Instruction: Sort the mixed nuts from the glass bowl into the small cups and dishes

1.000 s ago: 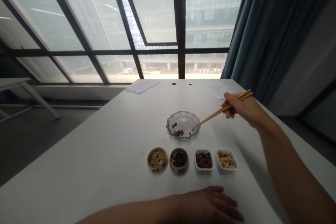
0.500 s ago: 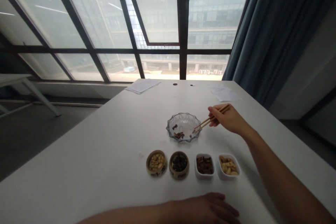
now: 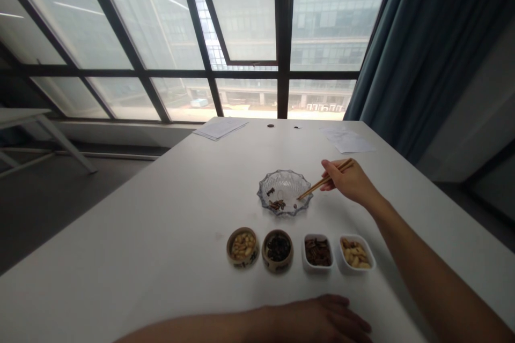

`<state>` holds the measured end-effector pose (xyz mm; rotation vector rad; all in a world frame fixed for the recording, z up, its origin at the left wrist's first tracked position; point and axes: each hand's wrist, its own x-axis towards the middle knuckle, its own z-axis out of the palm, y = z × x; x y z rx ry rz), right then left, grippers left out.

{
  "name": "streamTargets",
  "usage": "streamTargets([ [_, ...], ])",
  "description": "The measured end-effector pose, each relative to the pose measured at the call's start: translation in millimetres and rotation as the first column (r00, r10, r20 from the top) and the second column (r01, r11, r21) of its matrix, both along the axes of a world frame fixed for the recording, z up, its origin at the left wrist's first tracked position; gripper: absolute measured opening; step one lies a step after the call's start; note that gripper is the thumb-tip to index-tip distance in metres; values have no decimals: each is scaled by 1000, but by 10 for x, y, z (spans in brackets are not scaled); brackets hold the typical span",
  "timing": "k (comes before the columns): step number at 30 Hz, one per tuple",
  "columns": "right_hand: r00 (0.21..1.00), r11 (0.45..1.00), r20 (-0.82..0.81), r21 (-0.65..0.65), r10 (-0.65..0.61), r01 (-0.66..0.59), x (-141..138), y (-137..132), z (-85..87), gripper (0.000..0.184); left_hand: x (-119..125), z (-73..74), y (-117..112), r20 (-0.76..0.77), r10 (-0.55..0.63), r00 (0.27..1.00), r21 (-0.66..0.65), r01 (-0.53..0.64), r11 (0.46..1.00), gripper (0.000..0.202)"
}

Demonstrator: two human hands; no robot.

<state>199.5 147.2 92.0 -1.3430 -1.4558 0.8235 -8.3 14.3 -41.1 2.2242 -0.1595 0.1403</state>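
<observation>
My right hand (image 3: 346,179) is closed round a pair of wooden chopsticks (image 3: 324,181), whose tips reach inside a scalloped clear glass bowl (image 3: 265,204). Several small dark pieces (image 3: 277,204) lie in that bowl. Closer to me runs a row of small containers: a round one with pale nuts (image 3: 243,245), a round one with black pieces (image 3: 278,247), a white square dish with brown strips (image 3: 317,252) and a white square dish with tan nuts (image 3: 355,254). My left hand (image 3: 336,319) rests on the table in front of them, fingers stretched out, holding nothing.
Sheets of paper lie on the white table (image 3: 161,203) at the far left (image 3: 221,127) and the far right (image 3: 349,140). Two small dark round spots mark the far end. Windows stand beyond, with a blue curtain (image 3: 406,48) on the right and another table (image 3: 24,118) on the left.
The chopstick tips have come together inside the glass bowl; they were slightly apart before. The view has shifted a little. My left hand stays in place.
</observation>
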Motion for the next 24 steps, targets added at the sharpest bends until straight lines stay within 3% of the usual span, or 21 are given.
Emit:
streamTargets([
  [6, 985, 994, -138, -24, -107, 105, 43, 80, -47, 62, 3, -1, -6, -3, 9, 1000, 10, -9, 1000, 48],
  [11, 965, 987, -208, -30, -162, 160, 13, 41, 55, 56, -6, 18, -8, -10, 12, 1000, 10, -12, 1000, 48],
  [18, 953, 983, -258, 50, -157, 175, 168, -195, 456, 55, -26, 130, -8, -26, 0, 1000, -15, 0, 1000, 50],
  [21, 971, 991, -216, 65, -99, 116, 337, -407, 659, 59, -32, 175, -10, -33, 16, 999, -34, -17, 999, 48],
  [24, 995, 1000, -96, -16, -18, 16, 434, -630, 821, 58, -33, 202, -14, -36, 27, 999, -34, -28, 999, 45],
])
